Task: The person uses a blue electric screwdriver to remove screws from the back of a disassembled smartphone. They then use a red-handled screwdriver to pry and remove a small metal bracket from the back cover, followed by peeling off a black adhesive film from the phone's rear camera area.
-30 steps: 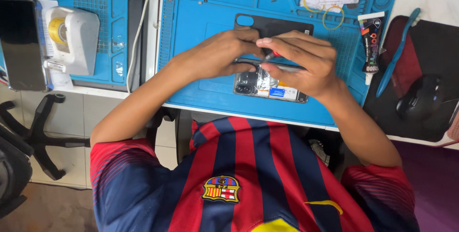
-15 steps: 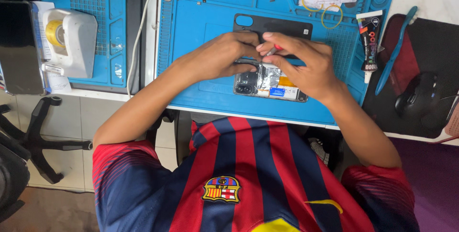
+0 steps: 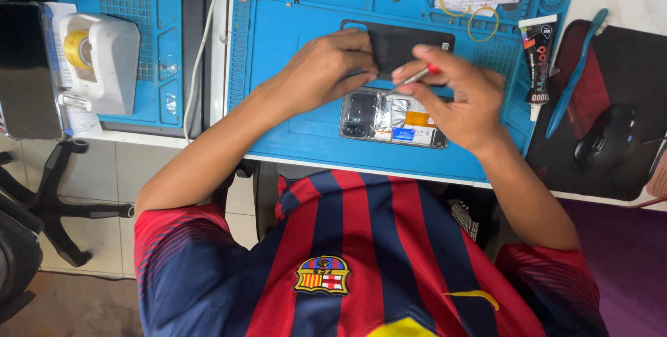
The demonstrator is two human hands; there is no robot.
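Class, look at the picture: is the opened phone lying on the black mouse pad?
No, the opened phone lies on the blue repair mat, left of the black mouse pad.

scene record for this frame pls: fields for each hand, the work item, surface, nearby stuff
left hand: rests on the top edge of the opened phone, steadying it
right hand: holds a thin tool with a red tip, point down at the phone
work item: opened phone, back off, internals exposed
surface: blue work mat
nearby: black back cover above the phone; glue tube; computer mouse; white tape dispenser
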